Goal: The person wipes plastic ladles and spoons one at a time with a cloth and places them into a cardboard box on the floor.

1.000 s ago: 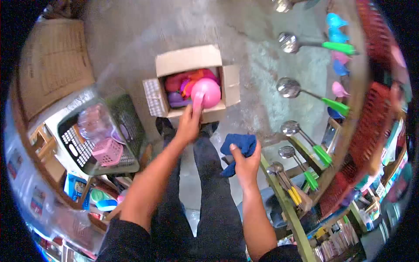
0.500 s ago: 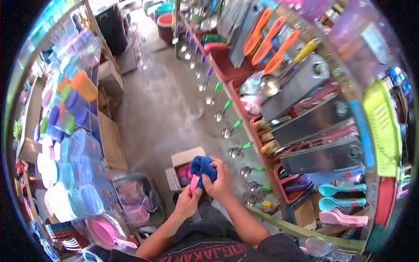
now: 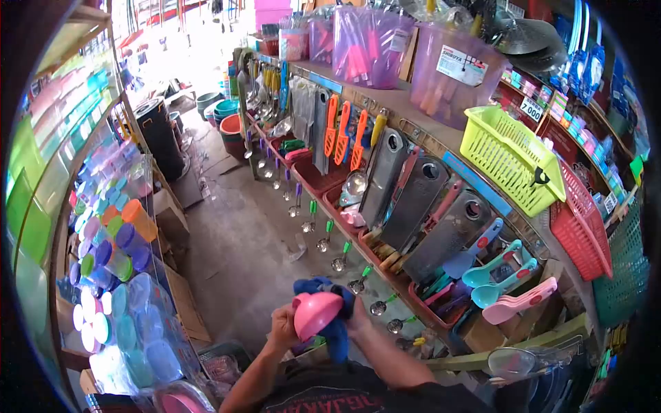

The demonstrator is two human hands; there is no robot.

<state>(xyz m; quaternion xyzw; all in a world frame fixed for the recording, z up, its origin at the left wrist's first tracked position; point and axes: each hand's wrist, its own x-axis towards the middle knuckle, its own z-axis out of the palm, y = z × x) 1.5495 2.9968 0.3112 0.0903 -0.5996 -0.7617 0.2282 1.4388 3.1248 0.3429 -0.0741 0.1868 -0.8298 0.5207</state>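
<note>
Dipper (image 3: 317,315) tilts between left hand (image 3: 281,327), pinching its left edge, and right hand (image 3: 359,319), gripping cloth (image 3: 336,341) at its right side, long axis unclear.

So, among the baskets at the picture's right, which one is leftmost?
The yellow-green basket; the red basket sits to its right and the dark green basket farther right and lower.

My pink scoop (image 3: 318,314) hides part of the blue cloth (image 3: 336,339); the bottom edge crops my shirt (image 3: 310,398) at six o'clock; green goods (image 3: 33,234) blur toward nine.
</note>
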